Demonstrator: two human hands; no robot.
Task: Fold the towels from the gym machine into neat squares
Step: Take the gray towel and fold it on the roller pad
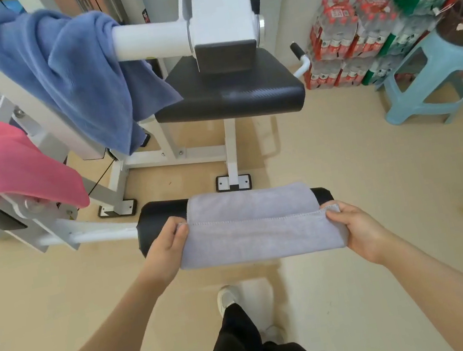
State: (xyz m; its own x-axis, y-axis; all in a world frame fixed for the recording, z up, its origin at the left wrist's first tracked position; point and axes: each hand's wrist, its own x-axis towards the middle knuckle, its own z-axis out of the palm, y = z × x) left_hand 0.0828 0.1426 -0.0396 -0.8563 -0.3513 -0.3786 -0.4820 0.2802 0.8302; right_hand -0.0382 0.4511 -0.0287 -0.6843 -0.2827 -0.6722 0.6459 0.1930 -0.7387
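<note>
A grey towel (258,225) lies draped over the black foam roller (159,217) of the white gym machine, its near flap hanging toward me. My left hand (169,247) pinches the towel's left hemmed corner. My right hand (354,228) pinches the right corner. A blue towel (71,73) hangs over the white padded bar (151,40) at the upper left. A pink towel (7,168) is draped on the machine's arm at the left edge.
The black seat pad (229,90) stands behind the roller on white legs. Packs of bottled water (351,41) are stacked against the far wall. A light blue plastic stool (435,73) stands at the right. My feet are on the beige floor (329,166) below the towel.
</note>
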